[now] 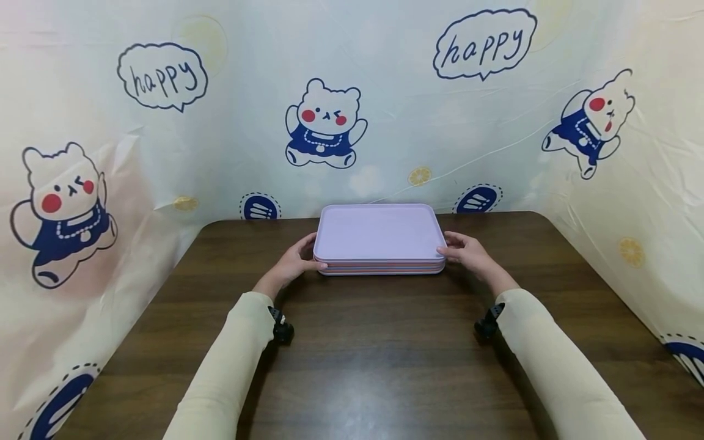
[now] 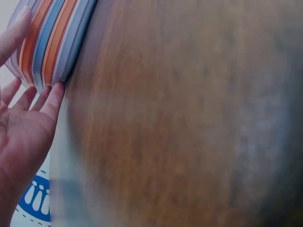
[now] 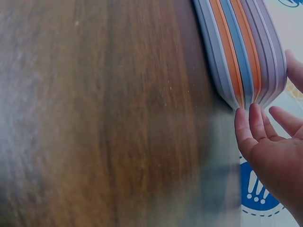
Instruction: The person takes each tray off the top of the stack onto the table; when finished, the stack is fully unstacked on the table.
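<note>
A stack of several shallow rectangular trays (image 1: pixel 381 267) lies near the table's far edge, topped by a lilac tray (image 1: pixel 379 232). Orange, blue and pale rims show in the layers in both wrist views. At its left end, my left hand (image 1: pixel 293 263) has its thumb by the near corner and its fairly straight fingertips against the rims. My right hand (image 1: pixel 469 252) is at the right end, thumb on the top tray's near corner, fingers extended along the side. Both palms stay off the stack. The far side of the stack is hidden.
The stack stands on a dark brown wooden table (image 1: pixel 352 348). Behind the table and at both sides hangs a pale printed cloth (image 1: pixel 396 134) with bears and "happy" bubbles. Each wrist carries a small black camera, the left camera (image 1: pixel 283 330) and the right camera (image 1: pixel 486 327).
</note>
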A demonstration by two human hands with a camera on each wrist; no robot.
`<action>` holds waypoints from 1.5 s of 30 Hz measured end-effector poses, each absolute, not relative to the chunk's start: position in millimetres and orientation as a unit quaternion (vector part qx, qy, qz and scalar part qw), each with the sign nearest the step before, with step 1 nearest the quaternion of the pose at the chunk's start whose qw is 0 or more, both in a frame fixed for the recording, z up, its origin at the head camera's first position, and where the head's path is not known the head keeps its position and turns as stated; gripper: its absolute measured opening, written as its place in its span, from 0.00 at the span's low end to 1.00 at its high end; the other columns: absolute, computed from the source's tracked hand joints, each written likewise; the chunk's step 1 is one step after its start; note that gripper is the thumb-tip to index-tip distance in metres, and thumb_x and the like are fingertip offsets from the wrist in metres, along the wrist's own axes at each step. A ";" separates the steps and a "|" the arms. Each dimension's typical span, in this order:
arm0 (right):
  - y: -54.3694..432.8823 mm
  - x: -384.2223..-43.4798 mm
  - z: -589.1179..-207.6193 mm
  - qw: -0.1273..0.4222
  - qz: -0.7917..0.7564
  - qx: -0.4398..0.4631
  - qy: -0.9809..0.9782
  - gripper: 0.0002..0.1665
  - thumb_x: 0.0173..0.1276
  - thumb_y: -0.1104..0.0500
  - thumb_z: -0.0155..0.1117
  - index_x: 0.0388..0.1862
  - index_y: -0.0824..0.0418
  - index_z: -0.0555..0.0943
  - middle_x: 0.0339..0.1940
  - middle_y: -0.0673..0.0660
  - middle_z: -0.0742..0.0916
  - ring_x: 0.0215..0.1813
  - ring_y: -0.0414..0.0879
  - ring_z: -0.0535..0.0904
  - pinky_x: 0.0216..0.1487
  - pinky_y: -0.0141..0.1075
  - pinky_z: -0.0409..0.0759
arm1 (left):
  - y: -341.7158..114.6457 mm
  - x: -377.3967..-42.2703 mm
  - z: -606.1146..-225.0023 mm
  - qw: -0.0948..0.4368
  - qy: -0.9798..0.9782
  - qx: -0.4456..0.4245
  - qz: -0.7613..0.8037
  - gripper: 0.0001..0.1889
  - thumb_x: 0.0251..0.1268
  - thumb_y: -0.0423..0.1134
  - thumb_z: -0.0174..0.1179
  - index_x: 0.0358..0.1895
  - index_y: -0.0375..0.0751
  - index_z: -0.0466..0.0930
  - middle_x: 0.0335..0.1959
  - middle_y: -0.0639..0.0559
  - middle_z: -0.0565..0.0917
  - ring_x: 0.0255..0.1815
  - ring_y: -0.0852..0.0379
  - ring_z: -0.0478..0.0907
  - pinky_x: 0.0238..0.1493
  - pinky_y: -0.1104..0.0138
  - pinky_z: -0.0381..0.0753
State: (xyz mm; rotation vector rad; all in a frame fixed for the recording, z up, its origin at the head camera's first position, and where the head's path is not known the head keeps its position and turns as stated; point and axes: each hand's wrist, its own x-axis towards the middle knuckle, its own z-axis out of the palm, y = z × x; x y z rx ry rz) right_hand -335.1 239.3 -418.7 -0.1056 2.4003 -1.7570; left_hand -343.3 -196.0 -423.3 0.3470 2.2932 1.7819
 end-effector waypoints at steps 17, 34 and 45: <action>237.4 -334.6 -418.4 0.100 -0.620 -0.013 0.778 0.38 0.70 0.62 0.62 0.75 0.68 0.58 0.71 0.68 0.66 0.60 0.56 0.71 0.65 0.49 0.69 | -193.9 -336.9 -419.3 0.115 0.762 0.125 0.624 0.50 0.52 0.28 0.72 0.76 0.37 0.51 0.76 0.41 0.55 0.76 0.45 0.50 0.73 0.53 0.50; 229.6 -334.6 -413.2 0.073 -0.565 -0.007 0.822 0.34 0.70 0.65 0.55 0.74 0.68 0.60 0.70 0.69 0.68 0.62 0.59 0.70 0.65 0.50 0.68 | -194.1 -334.8 -416.9 0.121 0.765 0.116 0.621 0.49 0.53 0.27 0.71 0.76 0.37 0.50 0.76 0.40 0.55 0.76 0.44 0.50 0.73 0.53 0.51; 230.8 -337.6 -406.3 0.040 -0.582 -0.017 0.812 0.34 0.67 0.68 0.55 0.71 0.72 0.63 0.69 0.70 0.69 0.60 0.59 0.70 0.65 0.50 0.68 | -194.3 -334.5 -415.2 0.121 0.764 0.121 0.622 0.49 0.52 0.27 0.72 0.76 0.37 0.51 0.76 0.41 0.55 0.76 0.46 0.50 0.73 0.54 0.50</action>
